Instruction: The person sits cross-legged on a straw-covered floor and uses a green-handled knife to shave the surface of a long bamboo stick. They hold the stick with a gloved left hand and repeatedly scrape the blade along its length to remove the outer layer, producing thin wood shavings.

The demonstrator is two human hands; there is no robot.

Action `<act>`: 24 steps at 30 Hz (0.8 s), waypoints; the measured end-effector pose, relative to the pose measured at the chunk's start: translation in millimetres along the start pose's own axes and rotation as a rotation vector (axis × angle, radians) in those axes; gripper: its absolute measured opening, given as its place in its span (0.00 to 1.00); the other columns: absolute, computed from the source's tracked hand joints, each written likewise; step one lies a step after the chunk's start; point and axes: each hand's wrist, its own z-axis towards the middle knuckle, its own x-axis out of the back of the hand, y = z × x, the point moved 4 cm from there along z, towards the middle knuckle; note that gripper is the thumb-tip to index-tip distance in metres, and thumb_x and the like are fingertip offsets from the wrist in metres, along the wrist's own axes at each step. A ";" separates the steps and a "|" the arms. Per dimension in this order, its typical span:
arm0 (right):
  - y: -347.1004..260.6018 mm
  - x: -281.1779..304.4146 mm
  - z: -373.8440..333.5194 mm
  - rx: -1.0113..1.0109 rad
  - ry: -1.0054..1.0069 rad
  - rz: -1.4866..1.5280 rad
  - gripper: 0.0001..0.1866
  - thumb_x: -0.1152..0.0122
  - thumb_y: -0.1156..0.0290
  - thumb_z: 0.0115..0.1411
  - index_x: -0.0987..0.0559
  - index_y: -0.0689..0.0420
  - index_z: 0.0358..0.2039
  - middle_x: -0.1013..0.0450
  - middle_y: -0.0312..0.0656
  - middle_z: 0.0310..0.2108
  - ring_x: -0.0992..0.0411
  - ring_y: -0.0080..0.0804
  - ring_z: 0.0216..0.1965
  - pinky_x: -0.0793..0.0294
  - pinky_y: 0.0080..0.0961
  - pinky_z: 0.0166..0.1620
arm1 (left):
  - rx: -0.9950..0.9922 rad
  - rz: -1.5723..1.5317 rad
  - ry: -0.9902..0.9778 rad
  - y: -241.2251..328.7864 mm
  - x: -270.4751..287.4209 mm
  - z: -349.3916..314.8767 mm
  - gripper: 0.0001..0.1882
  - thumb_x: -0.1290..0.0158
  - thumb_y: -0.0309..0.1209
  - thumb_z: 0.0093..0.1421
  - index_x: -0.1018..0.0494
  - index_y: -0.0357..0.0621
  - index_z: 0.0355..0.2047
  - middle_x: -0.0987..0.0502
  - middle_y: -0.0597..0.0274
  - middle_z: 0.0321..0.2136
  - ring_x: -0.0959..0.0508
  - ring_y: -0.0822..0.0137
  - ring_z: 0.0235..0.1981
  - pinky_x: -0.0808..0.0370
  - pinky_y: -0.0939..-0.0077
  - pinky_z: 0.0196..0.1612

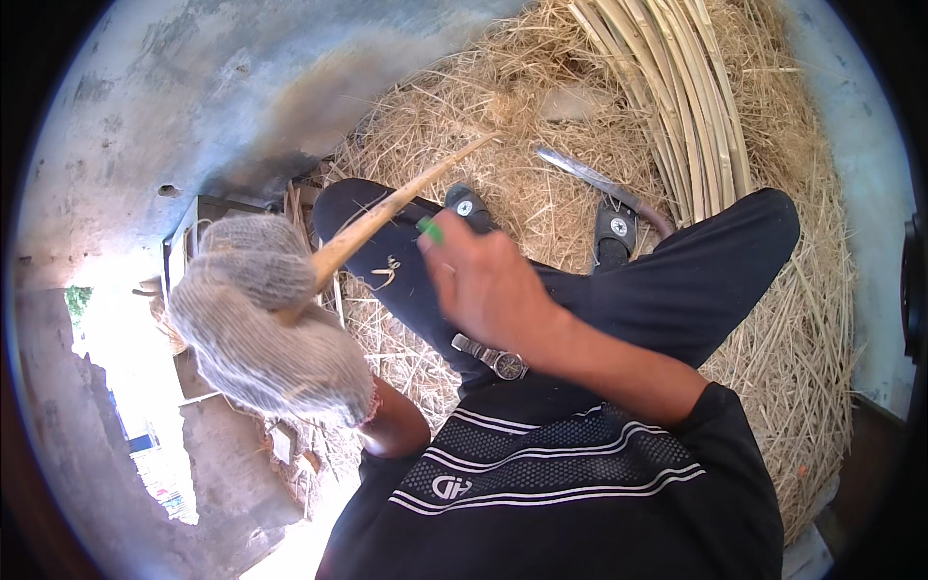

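Note:
My left hand (275,300), in a grey knitted glove, is closed around a pale, tapering bamboo strip (391,211). The strip slants up to the right, its thin tip above my dark trousers. My bare right hand (493,285) is closed and slightly blurred, just right of the strip. A small green piece (430,229) shows at its fingers; most of what it holds is hidden. A metal watch (493,358) sits at my right wrist. One curled shaving (386,274) lies on my left trouser leg.
Between my feet and a bundle of long split bamboo strips (691,106) lies a sickle (604,184) with a curved blade. Straw-like shavings (541,145) cover the floor. A worn bluish wall (222,97) rises at the far left, with a bright opening (135,387) beside it.

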 end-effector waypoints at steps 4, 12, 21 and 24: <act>7.1 -6.6 4.6 -0.051 0.010 -0.115 0.08 0.43 0.73 0.65 0.31 0.64 0.34 0.30 0.56 0.15 0.26 0.58 0.20 0.29 0.48 0.23 | 0.023 -0.037 0.006 -8.9 4.6 2.8 0.17 0.58 0.41 0.67 0.34 0.43 0.26 0.32 0.59 0.21 0.27 0.64 0.24 0.26 0.70 0.29; 80.0 -6.5 17.8 -0.129 0.050 -0.383 0.12 0.48 0.66 0.67 0.30 0.64 0.35 0.28 0.58 0.15 0.23 0.58 0.21 0.24 0.49 0.25 | 0.052 -0.124 -0.024 -21.8 4.4 5.0 0.19 0.56 0.46 0.67 0.32 0.41 0.31 0.29 0.57 0.25 0.24 0.63 0.28 0.22 0.68 0.33; -17.4 3.0 -0.6 0.092 -0.008 0.157 0.12 0.50 0.65 0.69 0.33 0.64 0.38 0.29 0.56 0.16 0.25 0.56 0.22 0.27 0.48 0.25 | 0.136 -0.037 0.035 -28.8 14.6 -9.5 0.23 0.53 0.51 0.66 0.31 0.39 0.37 0.25 0.54 0.30 0.20 0.61 0.32 0.18 0.67 0.36; -31.8 18.0 -6.1 0.089 -0.062 0.230 0.10 0.48 0.69 0.68 0.34 0.63 0.39 0.29 0.54 0.16 0.27 0.56 0.20 0.30 0.48 0.23 | 0.184 -0.013 0.063 -35.9 32.0 -11.7 0.25 0.52 0.53 0.65 0.30 0.38 0.39 0.24 0.53 0.32 0.19 0.60 0.34 0.17 0.66 0.38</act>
